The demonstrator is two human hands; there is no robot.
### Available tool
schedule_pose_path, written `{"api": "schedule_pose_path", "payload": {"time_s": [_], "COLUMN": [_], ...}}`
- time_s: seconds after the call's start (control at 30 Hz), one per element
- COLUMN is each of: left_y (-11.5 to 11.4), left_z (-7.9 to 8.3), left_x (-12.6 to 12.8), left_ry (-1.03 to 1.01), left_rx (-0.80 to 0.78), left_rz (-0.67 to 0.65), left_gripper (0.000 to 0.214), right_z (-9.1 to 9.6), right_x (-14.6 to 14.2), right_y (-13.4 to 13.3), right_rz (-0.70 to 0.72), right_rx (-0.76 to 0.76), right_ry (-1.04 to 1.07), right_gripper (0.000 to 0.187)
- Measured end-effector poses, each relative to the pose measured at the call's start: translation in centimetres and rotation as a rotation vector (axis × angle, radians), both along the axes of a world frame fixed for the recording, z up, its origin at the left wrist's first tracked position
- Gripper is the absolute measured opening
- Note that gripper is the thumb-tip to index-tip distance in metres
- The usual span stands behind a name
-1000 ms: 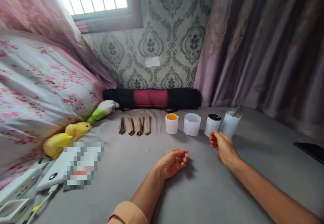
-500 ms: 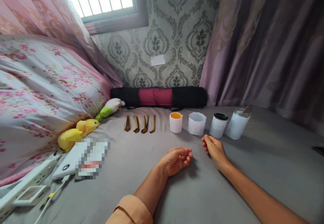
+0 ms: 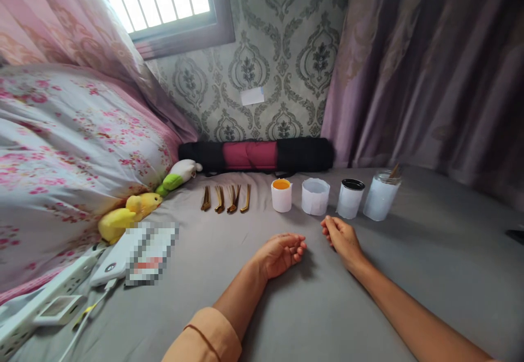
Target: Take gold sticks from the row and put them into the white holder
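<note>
In the head view, an orange-topped cup (image 3: 281, 200), a wide tub (image 3: 315, 203), a dark-rimmed can (image 3: 350, 202) and a tall jar (image 3: 380, 201) are lined up beyond the hands. Any of them would probably be best gripped by its wall and kept upright. The left hand (image 3: 282, 255) is rested with fingers loosely curled, nothing held. The right hand (image 3: 341, 242) is half-closed, thumb uppermost, near the can; whether anything is enclosed cannot be told.

The head camera is looking forward and down from above and behind the left hand (image 3: 282, 255) and the right hand (image 3: 341, 239), catching both fairly near, and it's facing damask wallpaper (image 3: 282, 67) well beyond them.
</note>
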State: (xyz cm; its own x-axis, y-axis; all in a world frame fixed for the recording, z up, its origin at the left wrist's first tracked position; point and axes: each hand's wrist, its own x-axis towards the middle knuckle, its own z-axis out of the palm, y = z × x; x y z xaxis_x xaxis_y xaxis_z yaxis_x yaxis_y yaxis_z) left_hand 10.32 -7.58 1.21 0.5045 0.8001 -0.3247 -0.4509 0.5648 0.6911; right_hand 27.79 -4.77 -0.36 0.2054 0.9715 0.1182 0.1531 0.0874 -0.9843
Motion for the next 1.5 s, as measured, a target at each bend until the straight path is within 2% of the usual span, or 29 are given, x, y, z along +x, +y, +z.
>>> {"api": "schedule_pose_path", "payload": {"time_s": [0.27,0.6,0.77,1.03,1.27,1.5], "left_y": [0.7,2.9,3.8,5.5,6.8,7.1], "left_z": [0.5,1.1,1.3,1.5,1.8,1.7], "left_x": [-0.6,-3.6,-5.1,-8.1,-10.4,-10.9], "left_ry": [0.194,0.44,0.682,1.188,1.53,1.709], "left_rx": [0.048,0.108,0.204,0.377,0.542,0.674], "left_rz": [0.079,0.245,0.333,0.45,0.457,0.43], "left_gripper": [0.012,0.01,0.01,0.011,0.016,0.019], "right_z": [0.1,0.1,0.0,-0.2,-0.5,-0.6], "right_x": [-0.1,-0.1,0.0,0.0,0.1,0.1], "right_y": [-0.2,-0.2,-0.1,0.0,0.1,0.2], "right_rz": [-0.002,0.012,0.017,0.008,0.018,0.03], "right_rx": [-0.003,0.001,0.015,0.006,0.03,0.033], "right_ry": [0.005,0.015,-0.015,-0.014,-0.03,-0.04], "right_gripper": [0.036,0.035,0.036,0.037,0.036,0.037]}}
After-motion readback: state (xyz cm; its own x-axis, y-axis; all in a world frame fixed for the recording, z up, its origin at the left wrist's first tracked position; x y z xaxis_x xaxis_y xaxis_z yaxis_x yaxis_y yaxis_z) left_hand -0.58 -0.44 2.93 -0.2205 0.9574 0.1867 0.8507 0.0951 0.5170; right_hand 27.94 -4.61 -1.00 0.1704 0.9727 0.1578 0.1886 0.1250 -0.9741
